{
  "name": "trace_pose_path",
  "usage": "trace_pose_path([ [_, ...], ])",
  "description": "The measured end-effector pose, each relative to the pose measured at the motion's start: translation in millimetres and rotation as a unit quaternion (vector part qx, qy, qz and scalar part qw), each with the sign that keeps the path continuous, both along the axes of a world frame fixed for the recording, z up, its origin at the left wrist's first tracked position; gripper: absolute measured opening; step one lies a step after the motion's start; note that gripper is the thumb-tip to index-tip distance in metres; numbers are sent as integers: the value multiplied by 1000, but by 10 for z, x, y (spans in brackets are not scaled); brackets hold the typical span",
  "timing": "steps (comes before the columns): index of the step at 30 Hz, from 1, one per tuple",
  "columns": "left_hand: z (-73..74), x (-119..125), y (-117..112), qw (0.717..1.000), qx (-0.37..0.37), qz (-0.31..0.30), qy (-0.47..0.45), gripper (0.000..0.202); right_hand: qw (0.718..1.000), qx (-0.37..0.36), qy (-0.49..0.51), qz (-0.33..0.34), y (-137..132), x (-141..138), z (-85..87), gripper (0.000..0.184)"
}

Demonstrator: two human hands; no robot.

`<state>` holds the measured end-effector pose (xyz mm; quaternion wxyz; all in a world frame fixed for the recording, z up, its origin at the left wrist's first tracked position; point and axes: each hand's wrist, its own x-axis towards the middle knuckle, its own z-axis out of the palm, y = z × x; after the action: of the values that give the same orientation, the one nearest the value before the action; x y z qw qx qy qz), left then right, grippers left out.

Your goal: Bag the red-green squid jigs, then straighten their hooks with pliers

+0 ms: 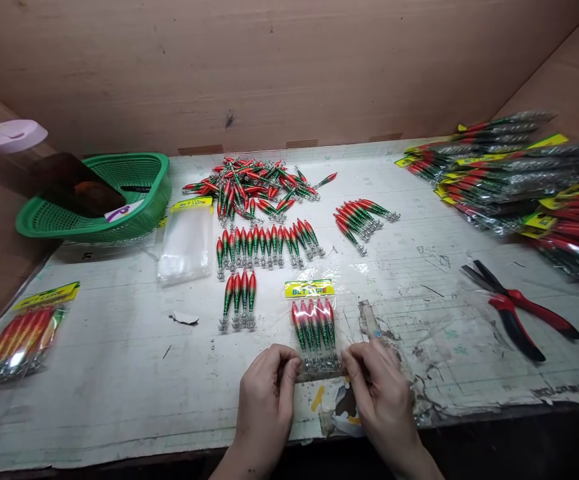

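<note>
Between my two hands lies a clear plastic bag of fishing lures [314, 327] with a yellow header, several red and green lures side by side inside it. My left hand [272, 387] pinches the bag's lower left corner between thumb and fingers. At the lower right corner, my right hand [379, 380] pinches it the same way. Just left of the bag stands a short row of loose lures [236, 300], hooks toward me. A longer row of lures [264, 247] lies behind it, with a loose heap of lures [249, 183] farther back.
A stack of empty bags [186, 240] lies beside a green basket [154, 193] holding a lidded bottle [69, 180]. Red-handled pliers [514, 307] rest at right, before piled packed lures [509, 180]. More lures [359, 220] sit mid-table; an orange-lure pack [29, 333] lies left.
</note>
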<state>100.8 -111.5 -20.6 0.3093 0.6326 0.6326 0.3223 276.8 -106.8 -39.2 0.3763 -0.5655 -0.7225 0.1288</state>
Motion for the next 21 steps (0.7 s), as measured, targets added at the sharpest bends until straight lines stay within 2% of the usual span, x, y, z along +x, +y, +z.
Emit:
trace_pose_path([
  [5,-33,82,32,997,8,30,66,22,998,-1,-21,-54,14,-100,-9,18],
  [9,-74,117,93,988,26,28,153,23,995,-7,-33,-93,41,-193,13,24],
  [13,-47,129,191,973,-28,37,226,22,993,-18,-37,-109,80,-226,-13,24],
  [16,-7,73,254,973,-62,33,221,20,993,-18,-30,-111,130,-181,-42,21],
  [17,4,45,266,978,-47,27,203,17,994,-17,-26,-108,147,-156,-48,21],
  [19,27,-12,272,987,38,-8,157,13,995,-17,-15,-94,170,-97,-52,20],
  [21,54,-49,260,975,146,-113,123,30,997,-15,-6,-70,173,-33,-41,15],
])
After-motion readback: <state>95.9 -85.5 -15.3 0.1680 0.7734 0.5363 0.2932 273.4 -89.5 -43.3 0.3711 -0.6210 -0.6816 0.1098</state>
